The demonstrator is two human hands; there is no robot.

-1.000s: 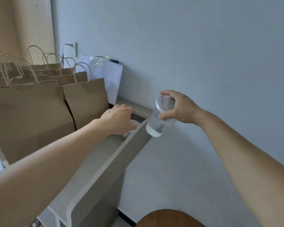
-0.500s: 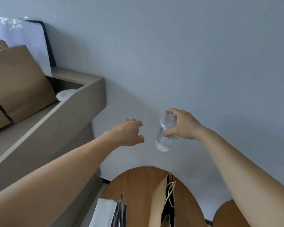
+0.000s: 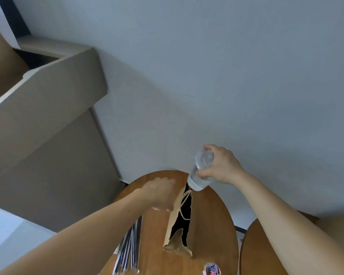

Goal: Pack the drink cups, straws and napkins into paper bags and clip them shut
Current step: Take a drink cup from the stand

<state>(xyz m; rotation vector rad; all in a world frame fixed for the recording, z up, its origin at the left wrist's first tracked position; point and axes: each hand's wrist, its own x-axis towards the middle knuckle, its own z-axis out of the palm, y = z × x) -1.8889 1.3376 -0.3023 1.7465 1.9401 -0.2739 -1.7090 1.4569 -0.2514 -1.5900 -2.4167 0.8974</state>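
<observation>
My right hand (image 3: 221,165) grips a clear lidded drink cup (image 3: 196,182) by its top, tilted, just above the far end of an open brown paper bag (image 3: 173,220). The bag stands on a round wooden table (image 3: 211,219), its white cord handles hanging into the dark opening. My left hand (image 3: 159,193) is blurred at the bag's left rim with its fingers bent; whether it grips the rim I cannot tell. A bundle of wrapped straws (image 3: 130,248) lies on the table left of the bag, partly under my left forearm.
A grey shelf unit (image 3: 48,108) fills the left side, with a white lid (image 3: 29,73) and a brown bag (image 3: 0,62) on its top. A cup with a printed lid (image 3: 212,269) sits near the table's front. A second round table (image 3: 263,253) stands to the right.
My view has swung down from the shelf to the table. My right hand carried the cup down over the bag's mouth, and my left hand dropped to the bag's left rim.
</observation>
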